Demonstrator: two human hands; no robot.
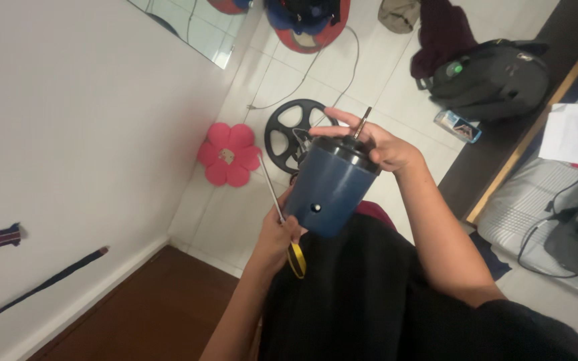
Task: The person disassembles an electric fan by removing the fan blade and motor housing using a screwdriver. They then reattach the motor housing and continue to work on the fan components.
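Held above a white tiled floor (235,220), a dark blue cylindrical plastic container (332,187) is gripped underneath by the left hand (277,234), steadying it while the right hand (376,144) clasps its black lid (346,150), pinching a thin metal rod (362,122)

Both hands, left (277,235) and right (376,144), grip a dark blue cup (332,187) (tilted) above a tiled floor (235,214).
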